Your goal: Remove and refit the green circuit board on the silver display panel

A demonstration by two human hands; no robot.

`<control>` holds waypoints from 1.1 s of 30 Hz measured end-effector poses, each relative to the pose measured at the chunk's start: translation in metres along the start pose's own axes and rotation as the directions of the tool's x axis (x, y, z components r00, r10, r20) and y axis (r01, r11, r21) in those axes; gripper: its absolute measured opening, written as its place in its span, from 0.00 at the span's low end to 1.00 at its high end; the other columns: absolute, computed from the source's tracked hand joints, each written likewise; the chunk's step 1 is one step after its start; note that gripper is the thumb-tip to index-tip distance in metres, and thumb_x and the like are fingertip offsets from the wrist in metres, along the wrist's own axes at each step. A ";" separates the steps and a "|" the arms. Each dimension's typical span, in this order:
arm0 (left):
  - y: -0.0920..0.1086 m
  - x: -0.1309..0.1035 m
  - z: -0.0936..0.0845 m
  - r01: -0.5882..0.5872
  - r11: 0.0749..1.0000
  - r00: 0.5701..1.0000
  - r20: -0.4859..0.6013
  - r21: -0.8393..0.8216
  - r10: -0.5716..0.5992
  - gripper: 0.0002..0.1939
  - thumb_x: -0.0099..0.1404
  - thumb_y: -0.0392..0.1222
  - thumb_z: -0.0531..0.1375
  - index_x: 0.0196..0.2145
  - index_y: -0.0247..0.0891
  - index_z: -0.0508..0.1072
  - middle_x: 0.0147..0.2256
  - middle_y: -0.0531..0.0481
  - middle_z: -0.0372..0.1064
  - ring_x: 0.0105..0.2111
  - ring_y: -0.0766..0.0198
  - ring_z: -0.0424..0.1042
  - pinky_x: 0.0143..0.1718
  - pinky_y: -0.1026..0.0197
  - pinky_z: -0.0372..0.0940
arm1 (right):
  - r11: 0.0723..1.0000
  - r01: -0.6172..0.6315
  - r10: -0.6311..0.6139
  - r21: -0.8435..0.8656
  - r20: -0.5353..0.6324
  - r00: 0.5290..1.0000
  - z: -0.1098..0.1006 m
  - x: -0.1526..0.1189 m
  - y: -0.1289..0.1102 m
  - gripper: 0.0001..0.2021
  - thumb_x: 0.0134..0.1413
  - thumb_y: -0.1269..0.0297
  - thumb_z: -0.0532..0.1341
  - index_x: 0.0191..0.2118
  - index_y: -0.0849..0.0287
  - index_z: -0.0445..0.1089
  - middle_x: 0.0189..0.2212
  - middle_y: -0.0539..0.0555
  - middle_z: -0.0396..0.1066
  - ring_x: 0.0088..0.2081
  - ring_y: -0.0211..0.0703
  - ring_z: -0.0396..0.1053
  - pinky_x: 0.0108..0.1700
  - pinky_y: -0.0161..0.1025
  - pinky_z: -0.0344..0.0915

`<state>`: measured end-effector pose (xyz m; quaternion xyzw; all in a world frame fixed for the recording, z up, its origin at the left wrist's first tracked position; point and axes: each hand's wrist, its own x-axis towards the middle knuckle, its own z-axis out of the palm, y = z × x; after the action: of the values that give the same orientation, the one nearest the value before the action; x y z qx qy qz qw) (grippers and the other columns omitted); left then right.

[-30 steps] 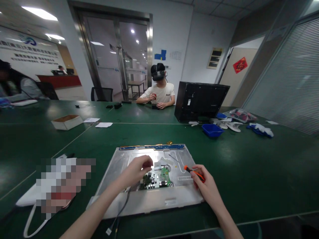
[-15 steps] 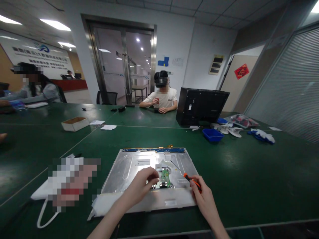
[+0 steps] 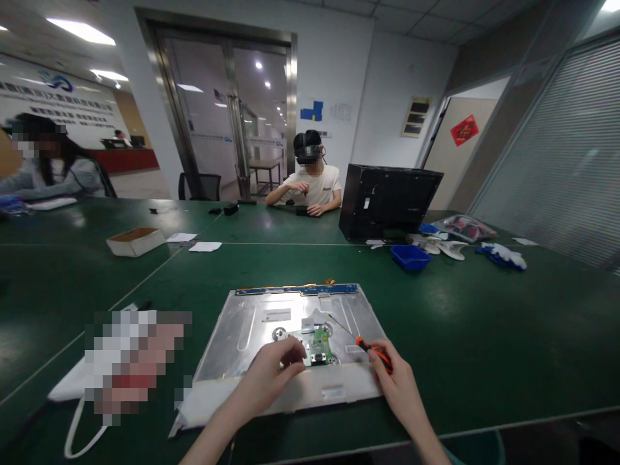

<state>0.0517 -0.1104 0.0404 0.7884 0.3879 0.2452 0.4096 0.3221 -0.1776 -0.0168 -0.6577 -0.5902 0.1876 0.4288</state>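
Note:
A flat silver display panel (image 3: 223, 352) lies on the green table, its back facing up. Along its far edge runs a blue circuit strip (image 3: 295, 291), and a small green circuit board (image 3: 323, 342) is mounted near its middle. My left hand (image 3: 276, 371) hovers by the left side of that board, fingers curled, a gap between thumb and fingertips, nothing visible in it. Over the panel's right edge, my right hand (image 3: 394, 371) grips an orange-and-black screwdriver (image 3: 361, 344). Its thin shaft points up and left above the panel, clear of my left hand.
On the left lies a white bag (image 3: 68, 381) with a looped handle, partly blurred. Farther off are an open carton (image 3: 135, 243), a blue tray (image 3: 411, 257), a black monitor (image 3: 392, 201) and gloves (image 3: 501, 256). A person (image 3: 312, 184) sits opposite; another person (image 3: 53, 168) sits far left.
My left hand has drawn back slightly to the left and down, uncovering more of the green board. The right hand holds the screwdriver in nearly the same place. The view has shifted slightly.

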 end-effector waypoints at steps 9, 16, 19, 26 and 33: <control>0.005 0.011 0.003 -0.046 0.999 0.997 0.064 0.018 0.045 0.04 0.61 0.33 0.57 0.35 0.37 0.71 0.32 0.52 0.72 0.32 0.64 0.69 0.33 0.64 0.60 | 1.000 -0.005 0.006 0.027 -0.048 0.999 -0.001 -0.001 -0.002 0.16 0.59 0.50 0.53 0.39 0.57 0.70 0.27 0.54 0.72 0.29 0.47 0.70 0.30 0.37 0.65; 0.005 0.031 0.003 -0.154 0.988 0.982 0.113 0.001 0.153 0.11 0.63 0.28 0.53 0.41 0.37 0.68 0.37 0.50 0.73 0.37 0.63 0.71 0.39 0.62 0.63 | 0.998 -0.049 0.050 0.025 -0.030 0.998 -0.001 -0.001 0.002 0.15 0.59 0.51 0.54 0.40 0.56 0.68 0.34 0.54 0.73 0.33 0.46 0.71 0.36 0.37 0.64; 0.005 0.039 0.002 -0.200 0.979 0.972 0.134 0.037 0.193 0.11 0.62 0.27 0.54 0.40 0.38 0.68 0.36 0.50 0.72 0.36 0.63 0.70 0.37 0.62 0.63 | 0.997 -0.077 0.078 0.020 -0.029 0.997 -0.002 -0.001 0.001 0.15 0.58 0.51 0.54 0.40 0.56 0.68 0.33 0.54 0.73 0.33 0.46 0.70 0.35 0.37 0.64; -0.002 0.062 0.010 -0.219 0.975 0.965 0.144 -0.024 0.220 0.12 0.58 0.25 0.57 0.39 0.36 0.69 0.36 0.49 0.71 0.36 0.63 0.70 0.37 0.62 0.64 | 0.995 -0.090 0.091 0.042 -0.037 0.995 -0.004 -0.002 -0.002 0.14 0.58 0.52 0.55 0.40 0.56 0.67 0.35 0.54 0.73 0.36 0.47 0.70 0.38 0.38 0.64; -0.007 0.067 0.014 -0.254 0.967 0.958 0.130 -0.034 0.257 0.06 0.63 0.32 0.58 0.39 0.37 0.69 0.32 0.50 0.72 0.32 0.64 0.71 0.34 0.64 0.63 | 0.981 -0.163 0.167 0.106 -0.033 0.985 -0.002 -0.002 0.002 0.15 0.59 0.50 0.54 0.41 0.57 0.66 0.23 0.49 0.66 0.23 0.41 0.63 0.26 0.36 0.58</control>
<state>0.0972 -0.0596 0.0316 0.8431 0.2525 0.2460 0.4061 0.3248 -0.1799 -0.0175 -0.6852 -0.5143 0.2388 0.4571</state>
